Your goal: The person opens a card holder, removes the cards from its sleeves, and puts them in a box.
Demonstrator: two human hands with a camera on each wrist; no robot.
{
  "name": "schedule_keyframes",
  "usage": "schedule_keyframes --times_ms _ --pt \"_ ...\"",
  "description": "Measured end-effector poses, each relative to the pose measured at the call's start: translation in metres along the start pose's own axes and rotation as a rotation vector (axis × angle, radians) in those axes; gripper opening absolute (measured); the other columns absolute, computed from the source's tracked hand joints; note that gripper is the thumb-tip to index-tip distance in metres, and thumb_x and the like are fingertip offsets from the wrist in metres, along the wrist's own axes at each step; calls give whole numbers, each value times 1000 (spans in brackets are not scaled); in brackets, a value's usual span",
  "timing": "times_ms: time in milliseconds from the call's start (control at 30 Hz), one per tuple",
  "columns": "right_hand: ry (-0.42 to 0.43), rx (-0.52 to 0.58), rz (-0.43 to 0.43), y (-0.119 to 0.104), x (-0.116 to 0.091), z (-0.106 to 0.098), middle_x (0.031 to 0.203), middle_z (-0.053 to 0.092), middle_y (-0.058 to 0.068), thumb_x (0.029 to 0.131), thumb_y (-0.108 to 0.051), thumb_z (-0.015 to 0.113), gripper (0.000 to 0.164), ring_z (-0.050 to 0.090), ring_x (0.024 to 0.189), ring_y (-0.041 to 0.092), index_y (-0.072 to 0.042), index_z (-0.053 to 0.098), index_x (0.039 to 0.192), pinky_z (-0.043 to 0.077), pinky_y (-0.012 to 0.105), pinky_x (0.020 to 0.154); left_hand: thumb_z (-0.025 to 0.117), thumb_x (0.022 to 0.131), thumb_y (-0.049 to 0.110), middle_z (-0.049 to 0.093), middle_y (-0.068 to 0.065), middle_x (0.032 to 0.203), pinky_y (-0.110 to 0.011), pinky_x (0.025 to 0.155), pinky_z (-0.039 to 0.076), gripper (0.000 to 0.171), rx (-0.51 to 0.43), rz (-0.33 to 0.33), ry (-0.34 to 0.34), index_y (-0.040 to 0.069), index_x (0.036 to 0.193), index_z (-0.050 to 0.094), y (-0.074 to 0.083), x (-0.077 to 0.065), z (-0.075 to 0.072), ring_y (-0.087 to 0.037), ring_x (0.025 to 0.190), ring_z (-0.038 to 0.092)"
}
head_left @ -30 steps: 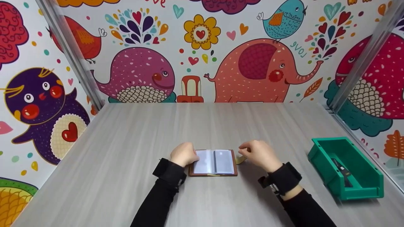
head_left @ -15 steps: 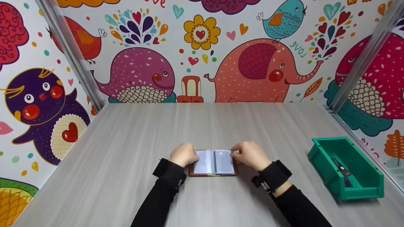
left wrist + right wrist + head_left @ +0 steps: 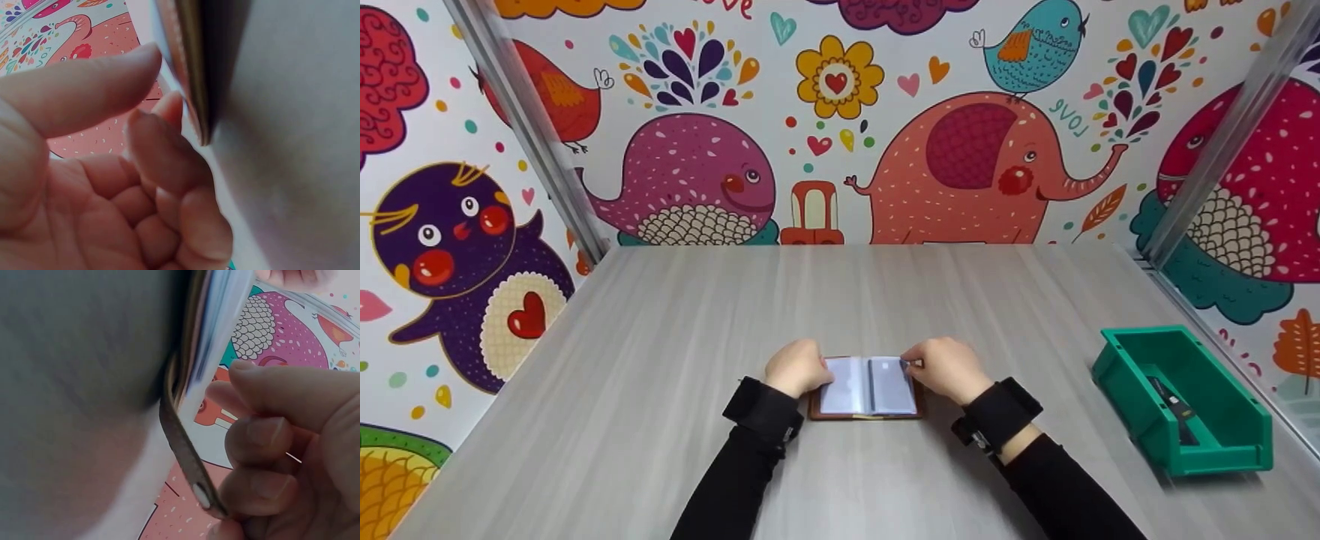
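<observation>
While black-sleeved forearms (image 3: 727, 487) slant inward over the wood-grained grey table (image 3: 735, 300), a green bin (image 3: 1136, 409) at right holds a dark item (image 3: 1174, 409). The left hand (image 3: 795, 367) grips the open brown card holder (image 3: 844, 391) between both hands; the right hand (image 3: 951, 367), fingers bent, is at its upper right corner, whether pinching I cannot tell.

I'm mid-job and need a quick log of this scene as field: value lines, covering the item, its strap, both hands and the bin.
item: card holder, brown cover, lying open on the table
pages: translucent sleeves on both sides
strap: unfastened, metal snap visible
left hand: at the holder's left edge, thumb over the left page; grip unclear
right hand: fingertips at the far right corner of the right page; pinch unclear
bin: green bin, upright to the right
bin contents: dark object, identity unclear
</observation>
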State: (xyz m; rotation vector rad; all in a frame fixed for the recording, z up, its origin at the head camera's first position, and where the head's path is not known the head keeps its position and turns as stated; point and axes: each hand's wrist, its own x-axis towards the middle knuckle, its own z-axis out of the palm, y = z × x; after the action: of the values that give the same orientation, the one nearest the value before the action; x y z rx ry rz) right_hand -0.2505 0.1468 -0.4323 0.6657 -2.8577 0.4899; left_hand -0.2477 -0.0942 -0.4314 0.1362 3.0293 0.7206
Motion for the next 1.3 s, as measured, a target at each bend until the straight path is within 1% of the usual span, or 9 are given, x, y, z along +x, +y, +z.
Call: schedule_keyframes --times_ms 167,300,567,700,800,967,1133,1233,1300 --pt "-2 -21 -9 1 0 4 92 74 8 82 -8 76 17 69 81 28 -10 79 98 52 46 68 69 71 11 42 4 57 -29 48 29 31 -8 15 8 17 54 44 -1 0 1 -16 54 40" --pt "-6 -27 -17 1 -1 5 91 74 8 83 -8 76 16 69 81 29 -10 79 98 52 46 69 69 72 11 44 3 58 -29 48 30 29 -7 14 6 16 55 46 0 0 0 -16 55 41" --pt "10 -40 -57 0 -3 3 91 75 6 81 -8 76 18 69 78 29 -11 80 98 52 46 66 73 72 11 54 0 66 -33 55 40 17 4 3 2 12 65 57 1 -1 -2 -18 61 49" --pt "8 -38 -68 0 -4 3 93 75 7 81 -8 77 19 70 80 29 -10 79 99 52 46 67 73 72 11 56 0 68 -34 57 42 15 4 3 1 11 67 59 1 -1 -1 -19 63 51" --pt "1 -38 -76 0 -4 4 93 75 7 81 -8 77 17 69 79 29 -10 80 98 52 46 67 73 71 11 56 0 67 -34 57 43 13 0 7 1 10 67 60 1 -1 -1 -18 62 51" --pt "-14 -31 -94 1 -5 4 88 74 7 81 -9 77 14 67 72 26 -11 80 95 51 44 64 72 71 10 54 1 65 -33 55 40 15 -3 19 2 11 64 59 1 -2 -1 -18 61 50" --pt "-17 -15 -124 1 -5 3 80 72 3 80 -9 78 11 59 63 19 -12 80 91 49 40 59 73 71 11 54 1 65 -32 54 39 16 -8 8 -9 11 64 59 1 -1 -2 -18 60 49" --pt "-30 1 -121 0 -6 3 82 72 2 80 -10 78 13 55 62 16 -13 80 93 47 38 58 73 72 11 53 1 64 -31 53 37 17 -10 4 -12 12 63 58 1 -1 -2 -18 60 49" --pt "-39 9 -118 0 -6 3 85 73 3 80 -10 78 18 54 63 15 -12 80 97 47 37 58 72 72 11 51 2 63 -31 52 36 19 -11 5 -10 12 62 56 1 -1 -2 -17 59 47"
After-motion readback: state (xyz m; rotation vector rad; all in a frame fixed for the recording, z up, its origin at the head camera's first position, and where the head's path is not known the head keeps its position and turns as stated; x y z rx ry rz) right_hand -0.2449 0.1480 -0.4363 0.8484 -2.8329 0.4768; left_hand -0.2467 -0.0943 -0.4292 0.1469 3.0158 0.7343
